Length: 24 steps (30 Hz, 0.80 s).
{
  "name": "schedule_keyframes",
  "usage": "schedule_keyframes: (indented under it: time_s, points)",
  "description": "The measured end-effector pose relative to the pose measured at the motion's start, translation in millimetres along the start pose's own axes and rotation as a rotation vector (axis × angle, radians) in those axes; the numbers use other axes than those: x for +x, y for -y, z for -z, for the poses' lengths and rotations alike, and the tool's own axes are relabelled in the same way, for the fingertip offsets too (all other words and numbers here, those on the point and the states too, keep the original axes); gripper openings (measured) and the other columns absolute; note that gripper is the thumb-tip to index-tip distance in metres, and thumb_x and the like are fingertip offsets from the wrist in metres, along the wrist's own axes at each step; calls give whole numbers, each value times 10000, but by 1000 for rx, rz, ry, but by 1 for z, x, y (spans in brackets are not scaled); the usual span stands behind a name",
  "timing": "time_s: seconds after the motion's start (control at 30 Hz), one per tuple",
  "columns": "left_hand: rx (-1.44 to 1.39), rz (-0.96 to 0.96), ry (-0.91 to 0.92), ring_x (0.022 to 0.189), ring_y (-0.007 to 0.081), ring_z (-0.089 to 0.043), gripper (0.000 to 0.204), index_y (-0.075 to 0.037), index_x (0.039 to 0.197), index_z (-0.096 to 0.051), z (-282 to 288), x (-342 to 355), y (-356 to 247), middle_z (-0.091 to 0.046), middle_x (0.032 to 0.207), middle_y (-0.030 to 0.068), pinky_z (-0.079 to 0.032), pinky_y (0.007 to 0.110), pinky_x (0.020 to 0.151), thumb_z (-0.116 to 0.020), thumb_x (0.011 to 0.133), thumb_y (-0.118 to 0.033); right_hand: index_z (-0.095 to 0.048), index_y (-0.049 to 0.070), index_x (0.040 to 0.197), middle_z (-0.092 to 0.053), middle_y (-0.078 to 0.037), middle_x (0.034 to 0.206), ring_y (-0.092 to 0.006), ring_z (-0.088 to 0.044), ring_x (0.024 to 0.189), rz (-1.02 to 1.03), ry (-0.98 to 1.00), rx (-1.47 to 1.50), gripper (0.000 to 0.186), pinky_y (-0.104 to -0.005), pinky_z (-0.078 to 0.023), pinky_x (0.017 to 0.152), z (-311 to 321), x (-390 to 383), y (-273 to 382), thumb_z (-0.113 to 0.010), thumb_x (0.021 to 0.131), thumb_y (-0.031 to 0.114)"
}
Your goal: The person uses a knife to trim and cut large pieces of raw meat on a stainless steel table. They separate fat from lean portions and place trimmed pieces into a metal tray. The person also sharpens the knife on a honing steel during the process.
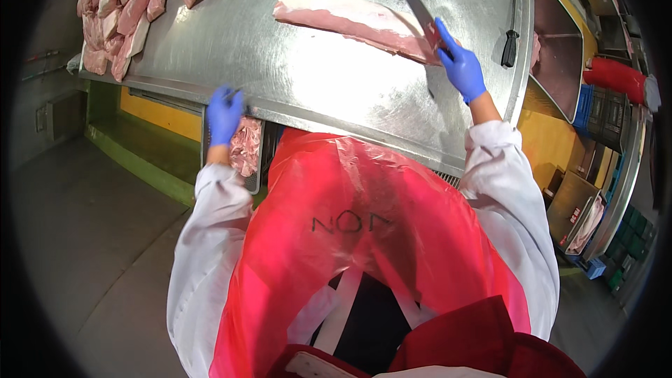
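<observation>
Raw pink meat pieces (140,0) lie piled on a grey steel table (231,35); whether the blue-gloved left hand (225,117) at its near edge holds anything, I cannot tell; a long pink-and-white meat slab (343,16) lies mid-table; the blue-gloved right hand (462,70) clasps a large steel-bladed knife (415,4) over the slab's right end

Is a broad, brushed grey metal table (210,42) with a raised rim, gleaming brightly near the middle; bears a long, pink slab of meat with a whitish fatty top (336,8), lying crosswise; holds a heap of pale pink meat pieces (126,14) at far left; carries a slender, rod-like dark tool with a black handle (512,38) along the right edge.
</observation>
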<state>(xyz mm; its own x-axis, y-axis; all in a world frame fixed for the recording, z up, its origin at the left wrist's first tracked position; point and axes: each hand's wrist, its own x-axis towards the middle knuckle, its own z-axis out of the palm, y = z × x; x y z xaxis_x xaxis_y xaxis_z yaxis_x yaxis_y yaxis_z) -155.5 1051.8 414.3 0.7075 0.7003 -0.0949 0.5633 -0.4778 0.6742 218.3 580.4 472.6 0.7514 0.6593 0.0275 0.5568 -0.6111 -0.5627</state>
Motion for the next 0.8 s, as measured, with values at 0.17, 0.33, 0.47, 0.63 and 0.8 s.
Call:
schedule_keyframes:
  time_s: [0.17,0.33,0.47,0.63,0.8]
  points:
    - [-81,-477,191,1133,356,-630,427,-42,1262,-607,-131,42,-165,-623,1235,182,-516,429,960,-699,868,-176,-371,370,1553,-696,-176,815,-254,-677,685,-204,-121,247,698,-372,-541,712,4,28,-32,-629,937,168]
    - [193,-878,128,1172,352,-590,489,-62,1236,-626,-188,114,-249,-625,1264,169,-445,466,1020,-687,883,-396,-430,235,1536,-670,-139,758,-172,-647,636,-372,-257,344,634,-345,-527,617,0,6,-57,-650,944,172]
    - [484,-801,326,1194,336,-554,603,-93,1241,-621,-196,162,-241,-602,1232,139,-434,504,971,-603,882,-577,-548,50,1365,-677,-59,806,-104,-612,593,-571,-490,708,425,-270,-492,499,-15,-41,-77,-650,966,153]
    - [809,-869,633,1021,347,-636,489,-86,1097,-692,-173,146,-258,-652,1074,164,-503,473,900,-588,897,-519,-532,32,1355,-661,-67,809,-100,-599,573,-773,-607,832,407,-254,-473,481,-22,-139,-66,-634,966,95]
    - [380,-1101,505,944,374,-648,336,-54,958,-699,-265,96,-368,-671,972,173,-531,488,837,-621,877,-371,-499,33,1400,-656,-68,792,-91,-592,552,-797,-677,928,450,-243,-461,456,-30,-175,-60,-622,969,68]
